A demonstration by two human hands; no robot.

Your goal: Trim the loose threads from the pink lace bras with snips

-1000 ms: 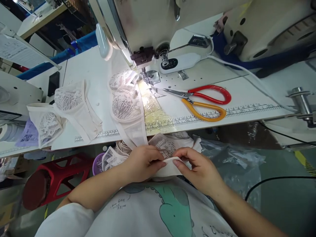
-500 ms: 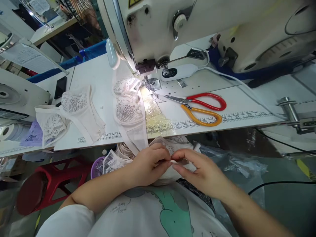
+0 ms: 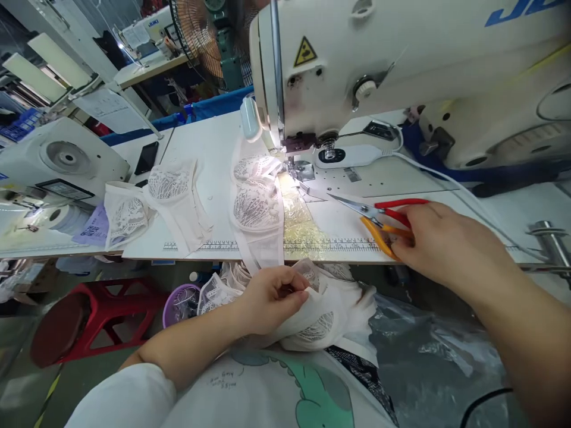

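Note:
White lace bras [image 3: 330, 321] lie bunched on my lap below the table edge. My left hand [image 3: 272, 300] pinches the edge of one, fingers closed on the fabric. Over at the right, my right hand [image 3: 439, 244] has its fingers closed around the handles of the scissors [image 3: 368, 211], one red and one orange; the blades point left toward the needle area. Another white lace bra [image 3: 257, 208] lies beside the presser foot of the sewing machine [image 3: 330, 71] and hangs over the front edge.
Further left, another lace bra [image 3: 172, 196] lies on the white table [image 3: 214, 178], near a black phone [image 3: 147, 157]. A purple basket [image 3: 181, 303] and a red stool [image 3: 96, 321] stand below. A white cable [image 3: 446, 175] crosses the table at right.
My right hand has left the fabric at my lap and moved up and right onto the scissors. My left hand keeps its pinch. The view has shifted, showing more at the left and top.

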